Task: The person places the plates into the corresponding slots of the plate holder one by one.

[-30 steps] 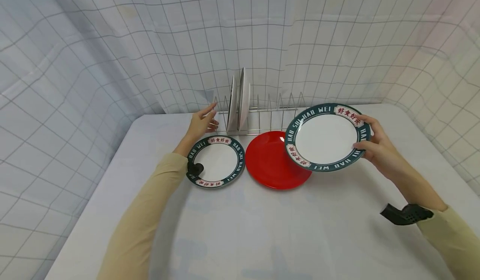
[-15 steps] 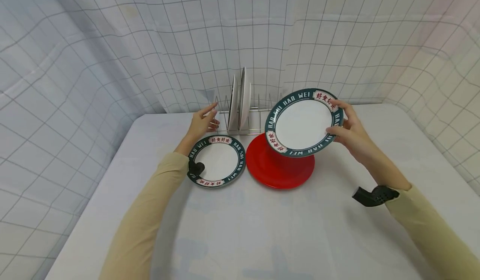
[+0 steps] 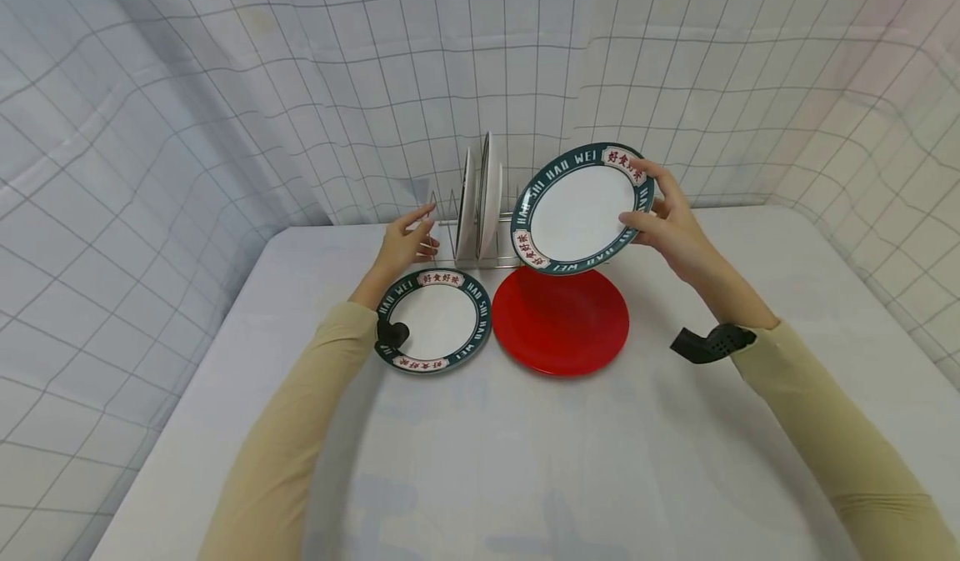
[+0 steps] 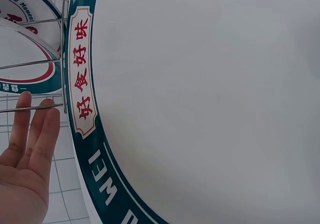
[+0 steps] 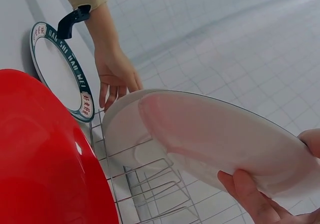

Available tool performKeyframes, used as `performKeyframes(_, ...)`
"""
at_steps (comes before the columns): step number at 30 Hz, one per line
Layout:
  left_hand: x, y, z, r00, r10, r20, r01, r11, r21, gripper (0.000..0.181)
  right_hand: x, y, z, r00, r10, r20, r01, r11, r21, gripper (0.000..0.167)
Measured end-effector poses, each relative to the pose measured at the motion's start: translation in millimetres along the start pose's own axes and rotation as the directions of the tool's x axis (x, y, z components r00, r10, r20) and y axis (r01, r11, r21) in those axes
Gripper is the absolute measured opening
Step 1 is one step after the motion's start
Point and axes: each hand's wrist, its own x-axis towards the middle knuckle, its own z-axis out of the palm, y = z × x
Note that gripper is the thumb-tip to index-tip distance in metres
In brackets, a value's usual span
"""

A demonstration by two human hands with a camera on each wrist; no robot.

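Note:
My right hand (image 3: 667,226) pinches the right rim of a white plate with a green lettered border (image 3: 581,208), thumb on its face. The plate is raised and tilted, in front of the right part of the wire dish rack (image 3: 504,262). In the right wrist view its pale underside (image 5: 225,134) shows. My left hand (image 3: 402,250) is at the rack's left end; in the left wrist view its fingers (image 4: 44,139) look fairly straight and meet a wire. Two plates stand upright in the rack, the nearer one (image 3: 491,198) showing its white underside.
A matching green-bordered plate (image 3: 433,321) lies flat on the white table (image 3: 480,461), below my left wrist. Beside it, a red plate (image 3: 561,323) lies in front of the rack. A checked curtain (image 3: 517,61) hangs behind and at both sides.
My right hand has carried the green-bordered plate left and up, from over the red plate's right side to the front of the rack. The left hand stays at the rack's left end.

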Motion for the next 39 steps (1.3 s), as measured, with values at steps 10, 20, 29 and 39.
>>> performKeyframes(10,2.2,0.0,-1.6,1.0,-0.005,0.004,0.005,1.0,0.0,0.046,27.0,-9.0,7.0,1.0,-0.008,0.016,0.009,0.997,-0.08,0.065)
performKeyframes(20,9.5,-10.3,-3.4,1.0,0.001,0.006,-0.001,1.0,-0.001,0.046,42.6,-14.9,15.5,0.997,0.055,0.05,-0.046,0.985,-0.166,0.062)
performKeyframes(29,4.0,0.0,2.6,1.0,0.005,0.015,-0.006,1.0,0.004,0.046,49.6,-23.3,29.3,0.999,0.003,0.045,0.01,0.953,-0.302,0.062)
performKeyframes(39,16.5,-20.1,1.7,1.0,0.025,-0.013,-0.025,1.0,0.017,0.045,58.8,-34.3,47.0,0.997,-0.009,0.082,0.044,0.898,-0.437,0.054)
